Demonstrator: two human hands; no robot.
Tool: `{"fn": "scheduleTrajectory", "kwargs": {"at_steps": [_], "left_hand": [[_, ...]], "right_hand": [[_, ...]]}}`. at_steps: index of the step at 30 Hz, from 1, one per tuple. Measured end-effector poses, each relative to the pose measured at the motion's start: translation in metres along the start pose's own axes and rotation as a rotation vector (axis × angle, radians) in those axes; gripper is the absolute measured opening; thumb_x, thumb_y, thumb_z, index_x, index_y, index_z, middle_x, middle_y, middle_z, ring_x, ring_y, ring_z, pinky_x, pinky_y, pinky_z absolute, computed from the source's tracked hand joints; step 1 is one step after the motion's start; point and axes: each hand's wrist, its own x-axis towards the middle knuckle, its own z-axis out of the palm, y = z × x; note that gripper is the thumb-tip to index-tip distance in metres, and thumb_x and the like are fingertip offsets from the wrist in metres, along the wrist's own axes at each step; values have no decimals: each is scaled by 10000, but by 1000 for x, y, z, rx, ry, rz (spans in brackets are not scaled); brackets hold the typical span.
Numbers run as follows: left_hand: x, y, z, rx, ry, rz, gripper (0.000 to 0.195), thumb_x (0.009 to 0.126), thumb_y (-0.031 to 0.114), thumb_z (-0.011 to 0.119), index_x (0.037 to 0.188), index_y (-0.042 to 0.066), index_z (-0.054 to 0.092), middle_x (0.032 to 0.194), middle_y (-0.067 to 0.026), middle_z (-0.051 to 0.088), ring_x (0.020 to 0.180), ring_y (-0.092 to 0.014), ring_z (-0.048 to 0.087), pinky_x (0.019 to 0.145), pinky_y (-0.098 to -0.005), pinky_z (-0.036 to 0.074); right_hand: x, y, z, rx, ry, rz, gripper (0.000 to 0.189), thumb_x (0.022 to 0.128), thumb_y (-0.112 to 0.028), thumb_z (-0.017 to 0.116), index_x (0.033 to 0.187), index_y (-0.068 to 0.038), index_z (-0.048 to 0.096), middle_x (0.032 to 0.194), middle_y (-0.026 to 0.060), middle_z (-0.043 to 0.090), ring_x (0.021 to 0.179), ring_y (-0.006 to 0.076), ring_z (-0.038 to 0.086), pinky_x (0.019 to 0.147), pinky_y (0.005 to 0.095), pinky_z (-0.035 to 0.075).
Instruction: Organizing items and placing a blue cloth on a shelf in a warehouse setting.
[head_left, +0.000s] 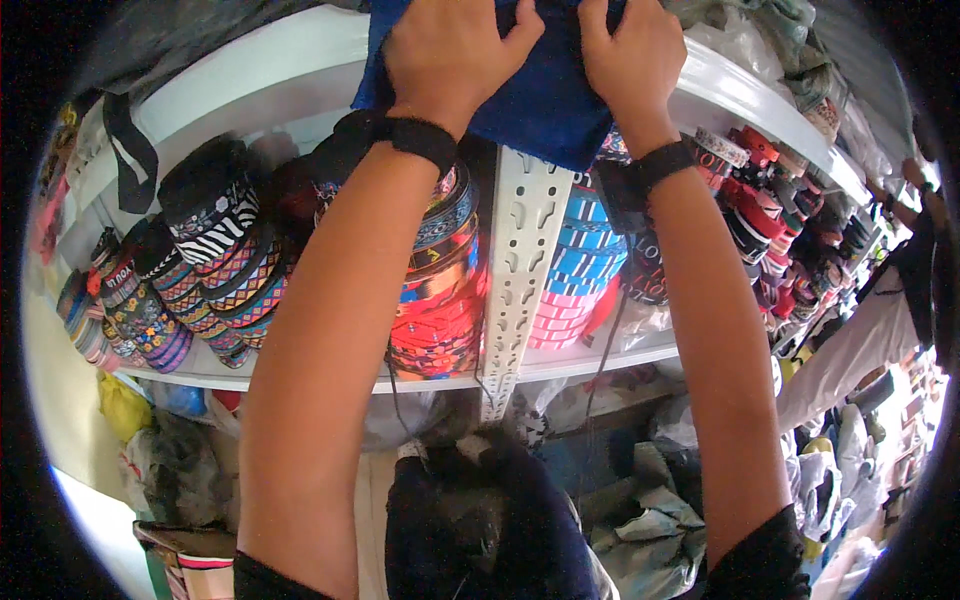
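A dark blue cloth (547, 112) hangs at the top centre, over the front of a white metal shelf. My left hand (457, 52) lies on the cloth's left part, with thumb and forefinger apart; its fingertips are cut off by the top edge. My right hand (637, 60) is at the cloth's right part, its fingers partly out of view. Whether either hand grips the cloth cannot be made out. Both wrists wear black bands. Below the cloth stands a perforated white metal upright (517, 277), between stacked rolls of red patterned ribbon (435, 322) and blue striped ribbon (585, 240).
Rolls of patterned trim (240, 277) fill the shelf at left, and more rolls (757, 225) at right. Plastic bags (660, 525) lie below the shelf. Thin dark cords hang before it. Another person in light trousers (855, 352) is at the far right.
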Motion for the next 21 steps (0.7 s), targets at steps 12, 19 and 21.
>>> {"fn": "scheduleTrajectory", "kwargs": {"at_steps": [12,19,21], "left_hand": [[-1,3,7,75,-15,70,418,904,306,652,1169,-10,583,1103,-211,614,1045,-404,593,891,-462,514],[-11,0,7,-104,1,9,401,905,230,650,1218,-3,561,1131,-190,606,1070,-397,587,905,-450,513],[-10,0,6,-101,0,3,397,908,229,646,1218,-3,558,1131,-192,606,1073,-395,586,906,-447,510]], "right_hand": [[-1,-3,-11,3,-52,12,334,931,-251,582,1149,1,581,966,255,615,917,456,573,806,538,441],[-7,7,1,-8,8,-59,406,898,-338,627,1121,0,618,939,177,660,906,368,623,836,459,462],[-6,5,3,-5,4,-45,416,891,-338,632,1131,1,616,931,179,659,905,370,624,838,461,462]]}}
